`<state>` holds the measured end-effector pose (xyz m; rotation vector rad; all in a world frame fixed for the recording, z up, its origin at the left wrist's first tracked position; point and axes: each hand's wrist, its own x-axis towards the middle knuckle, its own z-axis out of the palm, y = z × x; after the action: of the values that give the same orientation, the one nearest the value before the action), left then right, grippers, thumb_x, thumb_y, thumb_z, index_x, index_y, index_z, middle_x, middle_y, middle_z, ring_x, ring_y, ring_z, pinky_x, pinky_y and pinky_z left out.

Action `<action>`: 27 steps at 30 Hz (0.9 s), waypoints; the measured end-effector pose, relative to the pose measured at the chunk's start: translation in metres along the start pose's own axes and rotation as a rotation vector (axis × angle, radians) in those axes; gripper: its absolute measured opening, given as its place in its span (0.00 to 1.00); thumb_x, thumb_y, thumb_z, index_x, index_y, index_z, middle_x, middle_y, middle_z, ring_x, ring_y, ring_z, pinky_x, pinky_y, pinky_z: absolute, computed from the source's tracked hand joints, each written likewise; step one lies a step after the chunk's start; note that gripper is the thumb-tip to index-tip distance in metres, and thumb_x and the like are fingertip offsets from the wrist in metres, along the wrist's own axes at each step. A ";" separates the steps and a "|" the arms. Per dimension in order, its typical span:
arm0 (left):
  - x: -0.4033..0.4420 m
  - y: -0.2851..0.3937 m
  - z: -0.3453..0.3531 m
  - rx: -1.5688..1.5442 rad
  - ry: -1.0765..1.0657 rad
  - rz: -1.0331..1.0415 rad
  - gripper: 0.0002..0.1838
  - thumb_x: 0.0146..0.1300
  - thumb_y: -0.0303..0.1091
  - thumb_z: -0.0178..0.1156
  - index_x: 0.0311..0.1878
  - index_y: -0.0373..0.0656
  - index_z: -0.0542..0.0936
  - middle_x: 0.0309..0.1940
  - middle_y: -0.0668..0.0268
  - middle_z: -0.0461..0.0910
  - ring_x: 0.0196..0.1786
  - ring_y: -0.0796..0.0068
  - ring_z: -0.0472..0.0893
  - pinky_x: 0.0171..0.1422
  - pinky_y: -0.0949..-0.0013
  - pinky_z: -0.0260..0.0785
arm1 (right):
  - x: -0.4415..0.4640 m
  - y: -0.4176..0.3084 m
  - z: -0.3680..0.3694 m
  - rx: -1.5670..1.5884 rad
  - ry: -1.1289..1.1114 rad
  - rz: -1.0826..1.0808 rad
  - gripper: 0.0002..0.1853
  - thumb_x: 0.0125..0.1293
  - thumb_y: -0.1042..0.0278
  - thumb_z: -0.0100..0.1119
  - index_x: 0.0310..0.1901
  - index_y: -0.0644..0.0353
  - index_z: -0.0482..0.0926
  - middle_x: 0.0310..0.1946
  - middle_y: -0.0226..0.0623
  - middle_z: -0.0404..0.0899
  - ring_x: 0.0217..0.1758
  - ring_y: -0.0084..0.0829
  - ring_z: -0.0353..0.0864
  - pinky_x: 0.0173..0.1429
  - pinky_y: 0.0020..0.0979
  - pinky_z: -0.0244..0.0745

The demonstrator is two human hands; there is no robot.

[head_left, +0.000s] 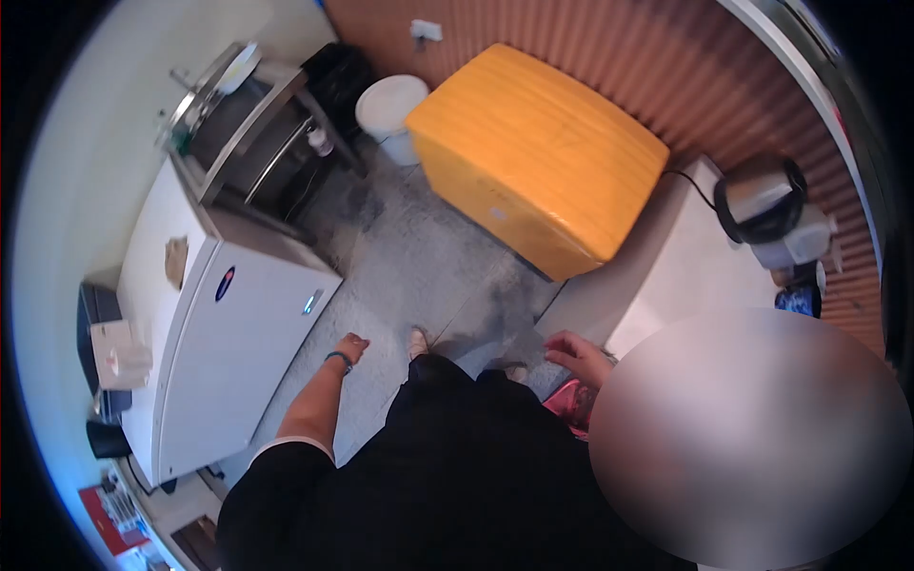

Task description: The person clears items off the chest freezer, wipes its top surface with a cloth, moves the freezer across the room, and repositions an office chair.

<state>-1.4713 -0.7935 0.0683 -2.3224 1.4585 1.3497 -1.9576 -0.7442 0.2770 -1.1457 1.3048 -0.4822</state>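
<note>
- One left hand [354, 348], mine, is released: fingers loosely bent, no object seen in them. It is nearest the white box-shaped appliance with a blue oval badge [252, 328], which sits left of the large yellow-orange box [533, 143] and nearer me.
- My right hand [576, 357] has partly curled fingers, on my side of the box. I cannot tell whether it grasps anything; a blurred patch hides the forearm.
- Nearest the right hand: a glossy pink item [568, 404], likewise on my side of the box, partly hidden. Contact: cannot tell.
- Right of the box: the pale flat-topped counter [690, 276] and the black-and-silver rounded kettle [762, 200].
- Recommended handling: relax both wrists, allow elbow clearance beside the appliance, and sight the pink item fully before closing the fingers.
</note>
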 end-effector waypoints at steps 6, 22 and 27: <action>-0.042 -0.122 -0.030 -0.335 -0.054 -0.242 0.12 0.49 0.36 0.55 0.36 0.43 0.71 0.25 0.65 0.75 0.23 0.74 0.74 0.22 0.71 0.67 | 0.083 -0.012 0.095 -0.017 -0.213 0.010 0.13 0.55 0.66 0.54 0.41 0.60 0.70 0.30 0.33 0.74 0.34 0.23 0.71 0.39 0.24 0.67; -0.072 -0.217 -0.249 -1.259 0.674 0.158 0.13 0.56 0.36 0.52 0.43 0.41 0.70 0.32 0.67 0.74 0.30 0.81 0.72 0.32 0.77 0.64 | 0.314 -0.118 0.336 -0.841 -0.570 -0.119 0.17 0.52 0.61 0.56 0.41 0.61 0.71 0.30 0.38 0.75 0.33 0.28 0.74 0.40 0.27 0.68; -0.077 -0.214 -0.333 -1.402 0.934 0.311 0.12 0.56 0.34 0.51 0.43 0.42 0.68 0.30 0.69 0.72 0.29 0.82 0.71 0.33 0.79 0.63 | 0.389 -0.159 0.358 -0.786 -0.570 -0.154 0.13 0.53 0.66 0.55 0.39 0.61 0.71 0.27 0.34 0.73 0.33 0.26 0.72 0.37 0.26 0.68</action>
<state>-1.1109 -0.7864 0.2491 -4.1917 1.0565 1.8138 -1.4774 -0.9955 0.1702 -1.8703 0.9027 0.2899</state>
